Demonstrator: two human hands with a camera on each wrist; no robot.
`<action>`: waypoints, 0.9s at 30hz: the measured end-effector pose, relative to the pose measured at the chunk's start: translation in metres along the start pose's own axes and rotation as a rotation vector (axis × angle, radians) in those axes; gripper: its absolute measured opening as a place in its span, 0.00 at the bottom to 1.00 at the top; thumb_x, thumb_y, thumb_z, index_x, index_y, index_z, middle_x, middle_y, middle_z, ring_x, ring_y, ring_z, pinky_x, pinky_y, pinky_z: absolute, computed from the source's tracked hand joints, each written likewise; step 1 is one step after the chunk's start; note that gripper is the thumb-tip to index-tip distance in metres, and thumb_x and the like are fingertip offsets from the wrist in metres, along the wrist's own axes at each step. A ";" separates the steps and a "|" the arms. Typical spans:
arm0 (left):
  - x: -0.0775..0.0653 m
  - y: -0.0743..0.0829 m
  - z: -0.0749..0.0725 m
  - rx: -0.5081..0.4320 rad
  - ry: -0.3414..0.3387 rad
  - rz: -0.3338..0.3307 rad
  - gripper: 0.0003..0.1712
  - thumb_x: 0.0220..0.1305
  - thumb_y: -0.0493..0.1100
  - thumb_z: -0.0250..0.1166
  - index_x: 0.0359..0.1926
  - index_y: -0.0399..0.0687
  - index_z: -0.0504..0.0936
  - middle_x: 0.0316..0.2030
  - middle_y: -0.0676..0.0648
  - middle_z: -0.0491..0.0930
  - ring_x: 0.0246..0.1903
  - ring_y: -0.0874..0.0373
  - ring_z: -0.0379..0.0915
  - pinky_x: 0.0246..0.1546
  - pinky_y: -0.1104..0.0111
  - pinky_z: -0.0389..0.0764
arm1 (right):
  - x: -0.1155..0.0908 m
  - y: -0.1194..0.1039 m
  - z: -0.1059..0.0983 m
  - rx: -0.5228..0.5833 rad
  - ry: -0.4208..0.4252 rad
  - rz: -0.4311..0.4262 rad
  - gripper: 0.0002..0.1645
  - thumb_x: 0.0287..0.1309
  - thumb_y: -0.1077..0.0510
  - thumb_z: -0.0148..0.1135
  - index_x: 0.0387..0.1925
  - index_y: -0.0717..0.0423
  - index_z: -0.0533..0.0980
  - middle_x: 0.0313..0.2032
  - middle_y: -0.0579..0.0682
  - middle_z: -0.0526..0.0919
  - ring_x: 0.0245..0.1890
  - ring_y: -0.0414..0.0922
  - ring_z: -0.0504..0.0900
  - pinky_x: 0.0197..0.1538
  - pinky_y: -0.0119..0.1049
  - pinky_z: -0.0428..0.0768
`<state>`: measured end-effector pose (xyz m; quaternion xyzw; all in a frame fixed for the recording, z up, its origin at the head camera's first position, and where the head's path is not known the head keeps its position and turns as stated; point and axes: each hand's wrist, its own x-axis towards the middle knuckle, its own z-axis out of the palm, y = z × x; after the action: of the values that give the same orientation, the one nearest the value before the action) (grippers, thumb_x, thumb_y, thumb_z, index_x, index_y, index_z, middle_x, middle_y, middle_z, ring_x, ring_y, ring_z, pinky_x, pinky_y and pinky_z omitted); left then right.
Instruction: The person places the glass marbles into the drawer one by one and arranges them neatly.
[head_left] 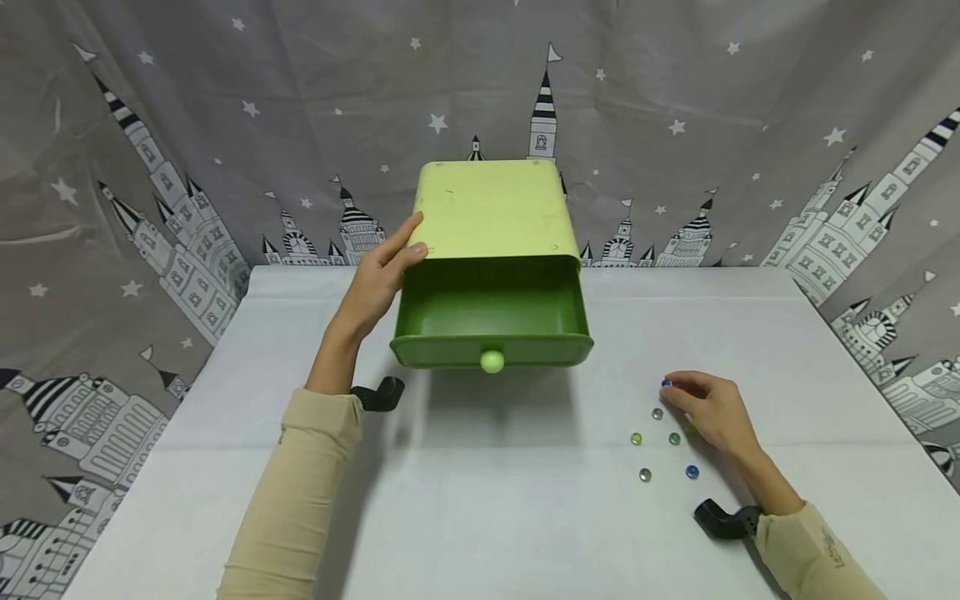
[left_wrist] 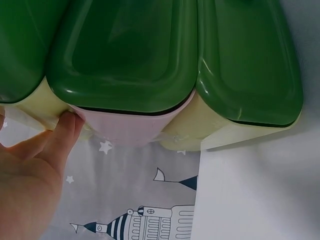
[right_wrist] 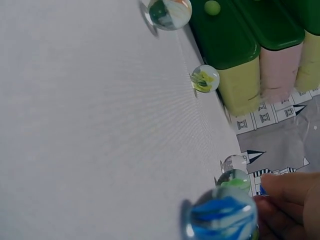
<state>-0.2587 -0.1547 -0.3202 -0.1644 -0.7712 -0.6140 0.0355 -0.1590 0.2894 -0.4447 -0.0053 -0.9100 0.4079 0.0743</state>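
A small drawer cabinet [head_left: 491,204] with a pale yellow top stands at the table's middle. Its top drawer [head_left: 442,352], green with a round light-green knob [head_left: 492,361], is pulled out, and no contents show inside. My left hand [head_left: 375,283] rests on the cabinet's left side, fingers fairly straight; in the left wrist view fingertips touch the casing near the pink section [left_wrist: 132,127]. Over the table on the right, my right hand [head_left: 712,408] pinches a blue marble [head_left: 666,383] between thumb and fingers, mostly hidden by them in the right wrist view.
Several glass marbles lie by my right hand, among them a blue one [head_left: 692,472], a green one [head_left: 674,438], a yellow-green one [head_left: 636,438] and a clear one [head_left: 645,475]. White cloth [head_left: 495,517] covers the table; a grey castle-print curtain [head_left: 337,83] hangs behind.
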 end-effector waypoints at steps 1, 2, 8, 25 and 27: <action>0.000 0.000 0.000 -0.002 0.001 0.003 0.34 0.73 0.52 0.57 0.76 0.60 0.60 0.75 0.50 0.53 0.73 0.58 0.47 0.68 0.52 0.60 | 0.000 -0.001 0.000 -0.003 0.012 0.000 0.18 0.63 0.58 0.65 0.49 0.68 0.81 0.42 0.60 0.85 0.41 0.50 0.80 0.36 0.22 0.75; 0.000 0.000 0.000 -0.004 0.000 0.005 0.34 0.73 0.51 0.57 0.76 0.60 0.60 0.75 0.50 0.52 0.73 0.58 0.47 0.68 0.52 0.60 | -0.001 -0.002 -0.001 0.002 0.027 0.001 0.18 0.63 0.59 0.65 0.49 0.68 0.81 0.42 0.61 0.85 0.42 0.51 0.80 0.36 0.22 0.75; -0.001 -0.001 0.001 -0.014 -0.005 0.014 0.34 0.73 0.51 0.57 0.76 0.59 0.59 0.75 0.50 0.53 0.73 0.58 0.48 0.67 0.52 0.62 | -0.002 -0.011 -0.007 0.060 0.107 0.014 0.18 0.66 0.57 0.63 0.50 0.67 0.81 0.47 0.61 0.84 0.45 0.38 0.79 0.43 0.20 0.72; 0.001 -0.004 0.001 -0.026 0.001 0.038 0.33 0.73 0.50 0.55 0.76 0.57 0.59 0.75 0.50 0.53 0.73 0.59 0.48 0.68 0.56 0.61 | -0.005 -0.048 -0.019 0.206 0.222 -0.117 0.16 0.62 0.60 0.67 0.48 0.67 0.82 0.36 0.32 0.84 0.37 0.30 0.81 0.38 0.19 0.76; 0.001 -0.003 0.002 -0.031 -0.001 0.044 0.33 0.73 0.49 0.55 0.76 0.56 0.59 0.75 0.50 0.53 0.73 0.60 0.47 0.69 0.58 0.59 | -0.005 -0.052 -0.020 0.209 0.226 -0.140 0.15 0.62 0.61 0.67 0.48 0.67 0.82 0.36 0.32 0.84 0.37 0.30 0.81 0.39 0.19 0.76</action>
<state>-0.2603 -0.1537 -0.3234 -0.1819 -0.7579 -0.6249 0.0461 -0.1484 0.2692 -0.3939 0.0200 -0.8467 0.4909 0.2043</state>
